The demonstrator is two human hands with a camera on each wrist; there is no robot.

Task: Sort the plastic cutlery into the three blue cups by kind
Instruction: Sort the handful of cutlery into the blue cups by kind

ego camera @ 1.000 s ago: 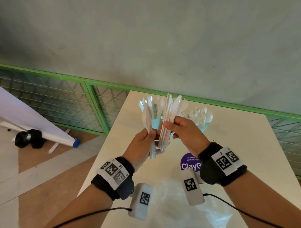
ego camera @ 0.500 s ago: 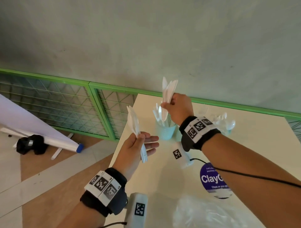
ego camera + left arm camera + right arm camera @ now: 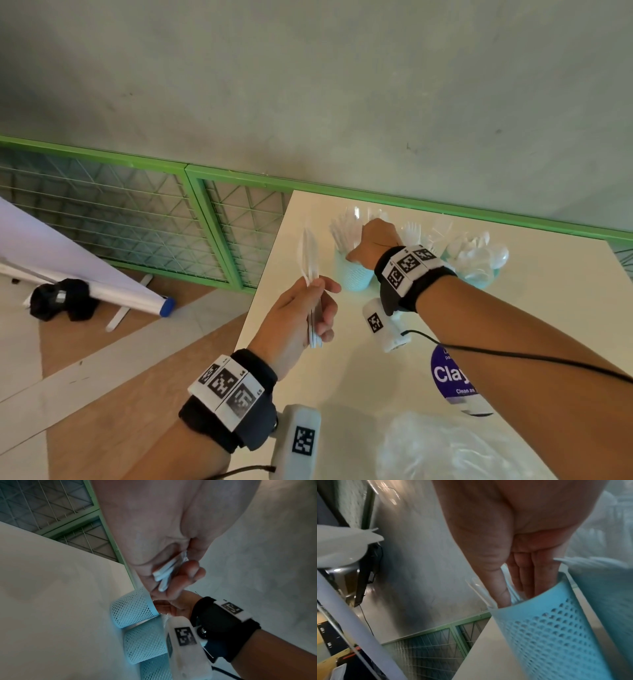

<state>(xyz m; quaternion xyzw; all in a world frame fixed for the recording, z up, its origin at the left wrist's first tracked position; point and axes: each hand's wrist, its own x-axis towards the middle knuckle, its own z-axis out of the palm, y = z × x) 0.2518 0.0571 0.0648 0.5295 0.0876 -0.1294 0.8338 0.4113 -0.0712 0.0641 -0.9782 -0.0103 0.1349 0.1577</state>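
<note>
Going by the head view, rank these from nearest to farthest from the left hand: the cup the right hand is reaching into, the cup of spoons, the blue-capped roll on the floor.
From the left hand:
1. Leftmost blue cup, just past the fingertips, under the right hand.
2. Blue-capped roll, on the floor to the left.
3. Cup of spoons, at the far right of the row.
</note>
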